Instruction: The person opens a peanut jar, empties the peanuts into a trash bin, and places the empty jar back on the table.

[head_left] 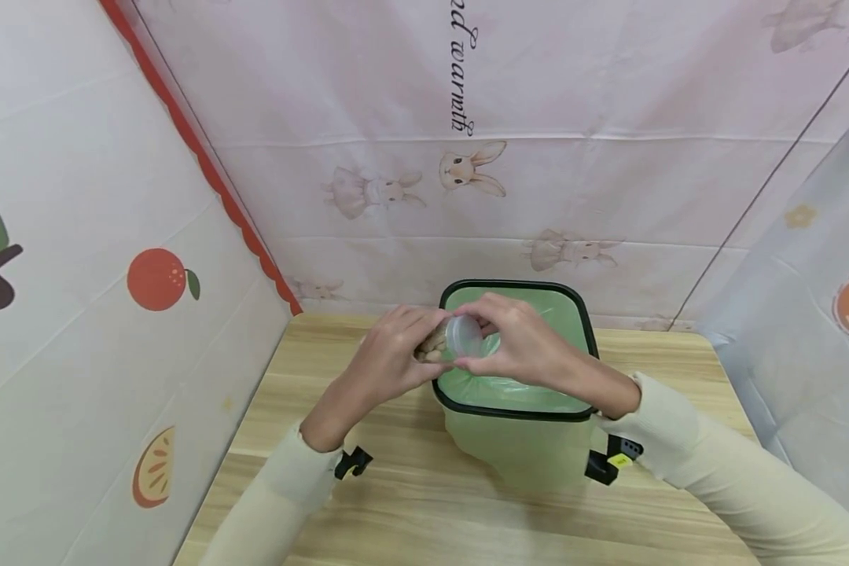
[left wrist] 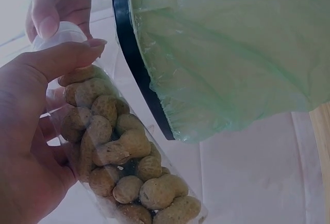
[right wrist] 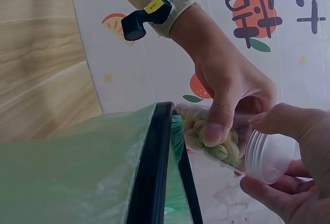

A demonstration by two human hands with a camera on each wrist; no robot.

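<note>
A clear plastic jar (left wrist: 124,146) full of unshelled peanuts lies tilted on its side in the air. My left hand (head_left: 389,354) grips the jar's body, with the thumb across it near the neck. A translucent white lid (right wrist: 270,157) sits at the jar's end, and my right hand (head_left: 516,338) holds it between thumb and fingers. Both hands are over the left part of a trash bin (head_left: 516,448) with a black rim and a pale green liner (left wrist: 221,53). Part of the jar is hidden behind the left hand in the head view.
The bin stands on a wood-grain table (head_left: 368,503), near its back edge. Printed cloth walls enclose the back, the left (head_left: 78,354) and the right. A black wrist camera mount (head_left: 354,462) sits at the left cuff, another (head_left: 611,458) at the right.
</note>
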